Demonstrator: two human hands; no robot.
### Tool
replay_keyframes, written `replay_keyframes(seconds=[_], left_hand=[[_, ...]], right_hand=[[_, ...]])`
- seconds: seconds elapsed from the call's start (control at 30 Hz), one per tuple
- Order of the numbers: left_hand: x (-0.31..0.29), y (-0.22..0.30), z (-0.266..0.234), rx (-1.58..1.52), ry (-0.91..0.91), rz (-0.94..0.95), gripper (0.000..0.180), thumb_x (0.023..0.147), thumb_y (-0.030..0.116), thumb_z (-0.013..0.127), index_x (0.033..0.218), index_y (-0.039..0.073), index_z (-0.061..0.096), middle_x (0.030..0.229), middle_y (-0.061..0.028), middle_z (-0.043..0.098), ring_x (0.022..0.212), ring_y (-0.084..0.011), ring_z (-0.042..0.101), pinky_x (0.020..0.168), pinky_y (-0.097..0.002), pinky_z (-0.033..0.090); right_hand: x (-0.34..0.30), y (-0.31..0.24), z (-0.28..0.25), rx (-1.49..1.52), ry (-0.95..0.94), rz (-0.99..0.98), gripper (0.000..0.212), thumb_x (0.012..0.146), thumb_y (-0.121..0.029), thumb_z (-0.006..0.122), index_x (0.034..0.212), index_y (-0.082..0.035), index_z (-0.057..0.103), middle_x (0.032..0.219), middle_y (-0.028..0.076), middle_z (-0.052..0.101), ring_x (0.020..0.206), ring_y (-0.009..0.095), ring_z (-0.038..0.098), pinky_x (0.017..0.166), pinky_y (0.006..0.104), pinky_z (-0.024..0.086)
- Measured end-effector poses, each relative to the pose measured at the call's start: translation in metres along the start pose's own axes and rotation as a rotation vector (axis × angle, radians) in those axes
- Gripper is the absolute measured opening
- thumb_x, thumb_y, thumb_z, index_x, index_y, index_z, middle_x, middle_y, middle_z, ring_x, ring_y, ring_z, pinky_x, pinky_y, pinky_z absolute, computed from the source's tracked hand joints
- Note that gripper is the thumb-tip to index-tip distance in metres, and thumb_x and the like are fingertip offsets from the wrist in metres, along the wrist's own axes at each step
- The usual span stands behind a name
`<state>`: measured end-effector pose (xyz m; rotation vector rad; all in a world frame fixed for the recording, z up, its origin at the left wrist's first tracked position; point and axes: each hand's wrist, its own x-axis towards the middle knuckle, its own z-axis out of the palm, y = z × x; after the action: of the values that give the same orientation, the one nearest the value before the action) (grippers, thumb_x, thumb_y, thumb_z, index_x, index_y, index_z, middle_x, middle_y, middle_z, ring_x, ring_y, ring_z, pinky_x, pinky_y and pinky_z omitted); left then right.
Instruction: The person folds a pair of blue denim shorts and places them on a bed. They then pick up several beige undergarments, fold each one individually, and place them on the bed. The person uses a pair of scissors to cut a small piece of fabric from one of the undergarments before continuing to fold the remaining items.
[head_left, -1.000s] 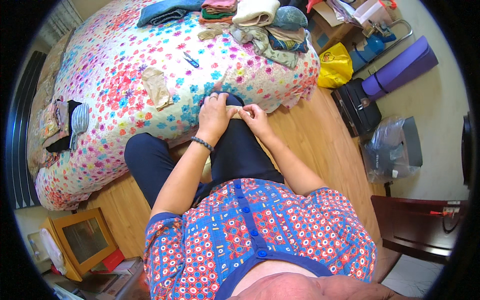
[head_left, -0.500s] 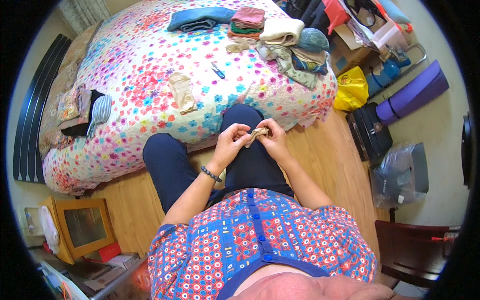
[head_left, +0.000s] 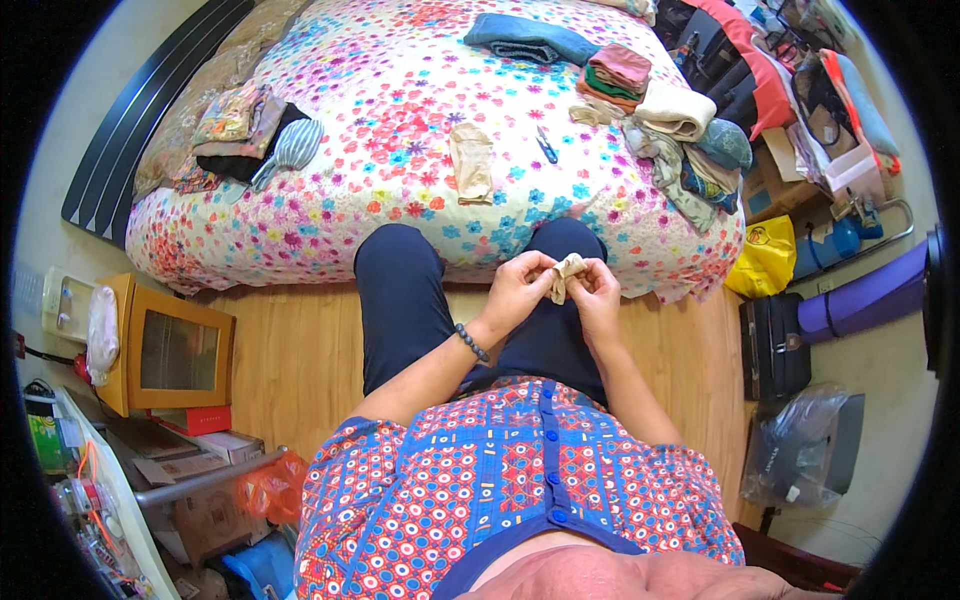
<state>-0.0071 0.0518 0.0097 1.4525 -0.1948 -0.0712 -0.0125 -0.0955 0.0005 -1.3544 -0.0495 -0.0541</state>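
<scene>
Above my right thigh, both hands pinch a small, bunched beige sock (head_left: 563,276). My left hand (head_left: 519,292) grips its left side between thumb and fingers, a dark bead bracelet on that wrist. My right hand (head_left: 598,300) closes on the other side, the fingertips of both hands nearly meeting. On the bed's flowered cover (head_left: 370,165), past my knees, lies a flat beige sock-like piece (head_left: 470,165). A slim blue tool (head_left: 546,146) rests to the right of it, too small to make out.
Folded jeans (head_left: 528,38), stacked clothes (head_left: 618,72) and a white folded cloth (head_left: 675,111) lie at the bed's far right. Another clothes pile (head_left: 235,120) is at the left. A wooden cabinet (head_left: 180,345) stands left; a yellow bag (head_left: 765,258) and black case (head_left: 775,345) stand right.
My view has swung left, so the bed and its things sit farther right in the picture. Both hands still hold the sock, which is now turned more upright between my fingers.
</scene>
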Motion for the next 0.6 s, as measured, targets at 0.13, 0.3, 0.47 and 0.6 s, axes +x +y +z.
replay_keyframes(seconds=[0.13,0.3,0.47,0.6], left_hand=[[0.001,0.003,-0.008,0.029,0.024,0.031,0.010,0.089,0.009,0.057,0.096,0.002,0.060,0.081,0.0012,0.060,0.071,-0.0039,0.056,0.061,-0.0187,0.046],[-0.004,0.016,-0.016,-0.287,0.092,-0.125,0.010,0.090,0.012,0.056,0.096,0.005,0.061,0.086,-0.0007,0.063,0.073,-0.0063,0.059,0.065,-0.0202,0.050],[-0.005,0.019,-0.018,-0.303,0.102,-0.177,0.010,0.090,0.011,0.057,0.096,0.004,0.061,0.087,-0.0012,0.063,0.073,-0.0064,0.059,0.065,-0.0200,0.051],[-0.004,0.020,-0.016,-0.247,0.075,-0.116,0.009,0.090,0.011,0.056,0.094,0.004,0.060,0.085,-0.0011,0.061,0.073,-0.0067,0.059,0.065,-0.0205,0.051]], right_hand=[[0.005,0.008,0.010,-0.072,-0.010,-0.095,0.009,0.083,-0.002,0.059,0.092,-0.001,0.057,0.084,0.000,0.059,0.080,0.006,0.057,0.070,0.0219,0.047],[0.001,-0.017,0.022,0.063,-0.135,0.047,0.021,0.084,-0.008,0.063,0.101,0.002,0.058,0.090,0.004,0.061,0.079,0.009,0.059,0.070,0.0225,0.049],[0.003,-0.016,0.023,0.067,-0.170,0.061,0.025,0.081,-0.005,0.066,0.103,0.002,0.057,0.091,0.005,0.061,0.081,0.009,0.059,0.071,0.0225,0.050],[0.004,-0.008,0.027,0.001,-0.158,-0.015,0.026,0.080,-0.005,0.067,0.103,0.003,0.057,0.091,0.005,0.062,0.082,0.009,0.060,0.071,0.0222,0.051]])
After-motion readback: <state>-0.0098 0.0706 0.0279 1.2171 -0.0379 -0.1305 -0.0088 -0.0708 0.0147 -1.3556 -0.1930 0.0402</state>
